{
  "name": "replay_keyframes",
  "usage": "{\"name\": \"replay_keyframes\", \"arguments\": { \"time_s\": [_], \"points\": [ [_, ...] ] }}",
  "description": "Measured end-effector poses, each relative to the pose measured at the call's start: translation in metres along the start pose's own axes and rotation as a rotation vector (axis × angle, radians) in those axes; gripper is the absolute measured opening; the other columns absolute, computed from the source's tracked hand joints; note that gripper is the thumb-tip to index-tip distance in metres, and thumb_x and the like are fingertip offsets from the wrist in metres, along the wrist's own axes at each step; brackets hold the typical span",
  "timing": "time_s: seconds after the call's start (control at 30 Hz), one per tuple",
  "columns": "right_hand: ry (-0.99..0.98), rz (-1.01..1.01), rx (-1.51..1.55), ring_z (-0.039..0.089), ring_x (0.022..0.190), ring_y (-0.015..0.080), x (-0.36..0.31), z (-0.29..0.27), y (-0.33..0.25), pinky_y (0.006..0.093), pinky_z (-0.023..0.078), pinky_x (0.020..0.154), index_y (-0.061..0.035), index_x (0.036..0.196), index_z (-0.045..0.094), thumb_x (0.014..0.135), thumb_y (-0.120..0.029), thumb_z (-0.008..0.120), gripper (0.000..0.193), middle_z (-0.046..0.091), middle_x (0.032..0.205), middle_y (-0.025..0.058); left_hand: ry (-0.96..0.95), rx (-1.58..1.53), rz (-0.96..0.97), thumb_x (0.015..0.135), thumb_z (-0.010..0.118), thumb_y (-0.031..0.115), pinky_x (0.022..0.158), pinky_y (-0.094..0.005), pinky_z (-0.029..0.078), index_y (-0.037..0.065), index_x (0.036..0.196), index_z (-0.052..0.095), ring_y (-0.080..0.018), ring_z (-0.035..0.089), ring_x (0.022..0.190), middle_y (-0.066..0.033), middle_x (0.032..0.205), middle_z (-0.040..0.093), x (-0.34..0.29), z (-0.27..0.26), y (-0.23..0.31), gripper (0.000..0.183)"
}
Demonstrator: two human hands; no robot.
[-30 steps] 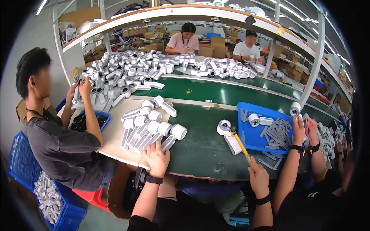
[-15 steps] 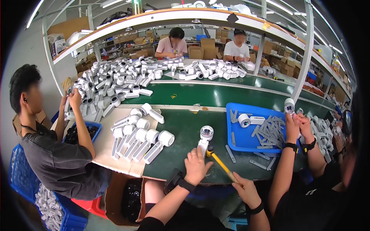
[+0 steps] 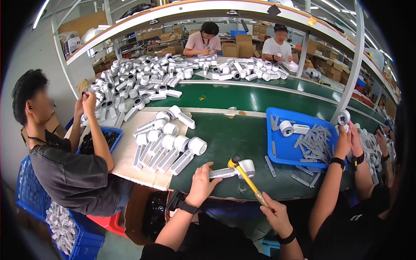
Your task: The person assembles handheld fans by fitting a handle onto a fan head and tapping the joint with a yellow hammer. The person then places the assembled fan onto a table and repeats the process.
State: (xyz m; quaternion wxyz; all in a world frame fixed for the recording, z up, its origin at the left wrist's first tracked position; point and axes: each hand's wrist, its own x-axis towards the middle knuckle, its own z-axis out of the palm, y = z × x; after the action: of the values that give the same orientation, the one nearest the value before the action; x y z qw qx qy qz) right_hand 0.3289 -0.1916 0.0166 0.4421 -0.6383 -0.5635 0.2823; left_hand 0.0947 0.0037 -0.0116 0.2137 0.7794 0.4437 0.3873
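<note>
Hammer head resting on a white handheld device at the near edge of a green workbench.
The left hand (image 3: 202,183) grips the white handheld device (image 3: 234,170) by its handle, flat on the green mat (image 3: 225,134); the right hand (image 3: 274,212) clasps the yellow-handled hammer (image 3: 245,177); a blue tray (image 3: 299,138) lies rightward.

1. Illumination: bright, even, cool white, supplied by overhead tube lights (image 3: 43,11) at the top edge.
2. Shadows: soft and short beneath parts on the green bench (image 3: 225,130).
3. Glare: mild on white plastic housings (image 3: 169,143).
4. Distortion: strong fisheye bending; black vignette at corners.
5. Focus: sharp centrally, softer toward the rim.
</note>
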Motion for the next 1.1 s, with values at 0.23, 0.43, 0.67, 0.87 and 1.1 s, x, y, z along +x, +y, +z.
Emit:
{"name": "replay_keyframes", "arguments": {
  "time_s": [0.23, 0.43, 0.67, 0.87, 1.1],
  "points": [
    [0.023, -0.196, -0.117, 0.053, 0.066, 0.0106, 0.007, -0.001, -0.029, 0.0252, 0.044, 0.063, -0.0014, 0.140, 0.055, 0.087, -0.001, 0.067, 0.054, 0.059, 0.079, 0.0072, -0.010, -0.238, 0.086, 0.083, 0.080, 0.015, 0.083, -0.0399, 0.051, 0.001, 0.110, 0.067, -0.0327, 0.063, 0.093, -0.0153, 0.096, 0.065, -0.006, -0.019, -0.009, 0.033],
    [-0.053, -0.172, -0.111, 0.055, 0.069, 0.0145, 0.004, 0.001, -0.035, 0.0256, 0.045, 0.067, -0.0008, 0.138, 0.056, 0.086, -0.001, 0.068, 0.053, 0.061, 0.082, 0.0102, -0.019, -0.140, 0.114, 0.080, 0.082, 0.014, 0.077, -0.0395, 0.048, 0.001, 0.101, 0.070, -0.0313, 0.060, 0.087, -0.0134, 0.090, 0.065, -0.005, -0.020, -0.012, 0.028],
    [-0.084, -0.170, -0.307, 0.059, 0.069, 0.0198, -0.007, 0.006, -0.034, 0.0286, 0.046, 0.066, 0.0000, 0.135, 0.058, 0.088, -0.002, 0.068, 0.048, 0.059, 0.080, 0.0113, 0.045, -0.140, 0.157, 0.078, 0.083, 0.016, 0.077, -0.0417, 0.045, 0.002, 0.096, 0.070, -0.0320, 0.059, 0.085, -0.0120, 0.087, 0.065, -0.006, -0.015, -0.012, 0.026],
    [-0.019, -0.218, -0.238, 0.056, 0.067, 0.0204, -0.009, 0.006, -0.045, 0.0304, 0.045, 0.064, 0.0001, 0.135, 0.058, 0.087, -0.001, 0.069, 0.049, 0.055, 0.076, 0.0107, 0.051, -0.122, 0.164, 0.077, 0.083, 0.018, 0.079, -0.0417, 0.044, 0.004, 0.096, 0.071, -0.0308, 0.059, 0.084, -0.0092, 0.086, 0.065, -0.007, -0.014, -0.014, 0.026],
    [-0.052, -0.252, -0.256, 0.056, 0.065, 0.0224, -0.009, 0.009, -0.047, 0.0301, 0.045, 0.064, 0.0006, 0.134, 0.059, 0.087, -0.001, 0.069, 0.049, 0.058, 0.077, 0.0119, 0.021, -0.130, 0.157, 0.075, 0.085, 0.025, 0.084, -0.0400, 0.042, 0.008, 0.100, 0.073, -0.0280, 0.060, 0.090, -0.0069, 0.087, 0.066, -0.009, -0.019, -0.017, 0.033]
  ]
}}
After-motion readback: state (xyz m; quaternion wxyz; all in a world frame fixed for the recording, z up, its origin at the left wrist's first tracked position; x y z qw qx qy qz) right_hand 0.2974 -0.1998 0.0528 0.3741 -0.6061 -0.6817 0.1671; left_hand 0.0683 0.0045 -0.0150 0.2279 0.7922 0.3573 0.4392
